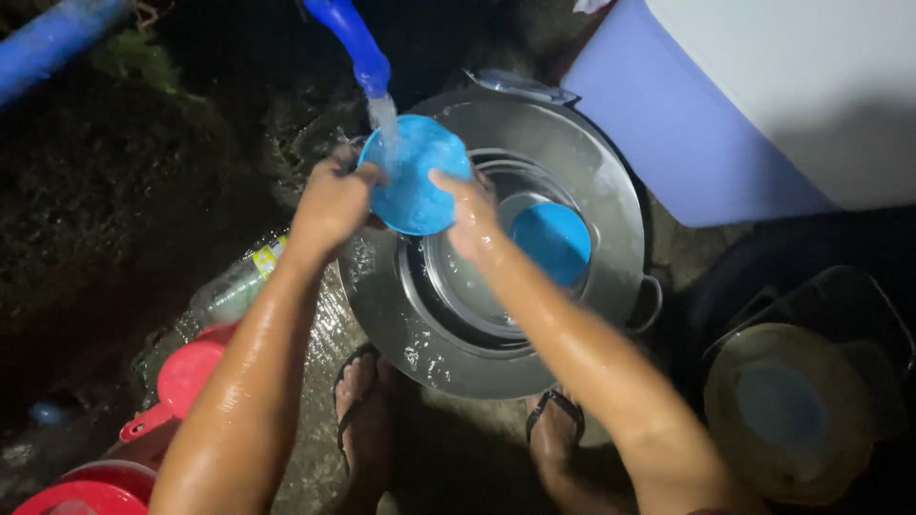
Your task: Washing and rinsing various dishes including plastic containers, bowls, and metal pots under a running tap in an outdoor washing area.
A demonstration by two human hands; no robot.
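Two hands were on it — my left hand [332, 205] clamped one edge of the blue bowl [416, 175] and my right hand [469, 216] gripped the other, fingers wrapped over the rim. I held the bowl tilted up, right under the blue spout [355, 40], and the stream of water [384, 116] struck its upper edge and ran down across it. Both forearms were wet and shining, so this rinse was well underway by my reckoning, though not done — water was running over the bowl and I could not tell from that angle whether any soap clung to it.

Below my hands sat the big steel basin [572, 172], with smaller steel bowls nested inside and a second blue dish [551, 242] lying down in the middle. That one lay in the basin, apart from the spout, and looked to me like it was waiting its turn. My feet in sandals straddled the near rim on wet ground. Off to my left lay a clear plastic bottle [232, 289] on its side and a red scoop [183, 379] near it. To my right stood a pale round lidded container [790, 410], and beyond the basin a large lavender tub [687, 124].
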